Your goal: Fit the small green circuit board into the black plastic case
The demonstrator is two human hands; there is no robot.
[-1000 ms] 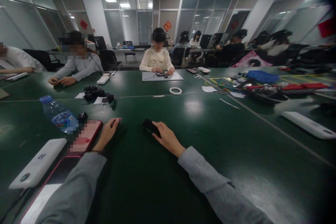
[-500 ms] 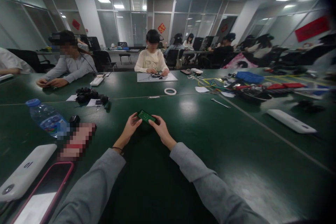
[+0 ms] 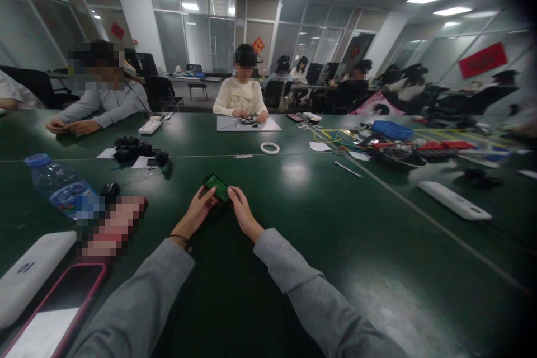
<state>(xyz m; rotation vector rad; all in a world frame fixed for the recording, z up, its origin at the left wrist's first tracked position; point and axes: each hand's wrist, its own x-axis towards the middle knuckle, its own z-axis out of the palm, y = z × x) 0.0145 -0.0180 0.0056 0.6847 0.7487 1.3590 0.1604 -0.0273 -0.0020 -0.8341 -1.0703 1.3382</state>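
A small green circuit board (image 3: 217, 187) with a dark edge is held up over the dark green table (image 3: 319, 229), tilted so that its face shows. My left hand (image 3: 198, 210) grips its lower left side, thumb on the face. On the right end of the board, my right hand (image 3: 244, 211) is closed with thumb and fingers at the edge. The fingers behind the board are hidden.
To the left are a water bottle (image 3: 62, 187), a white power bank (image 3: 36, 274) and a pink-cased phone (image 3: 59, 310). Ahead lie a white ring (image 3: 269, 147) and a wrench (image 3: 349, 169). Another white device (image 3: 455, 200) is at right. A person (image 3: 243, 89) sits opposite.
Both hands and the board have shifted a little left. The board has turned, its right end now dipping lower. The view has shifted slightly too.
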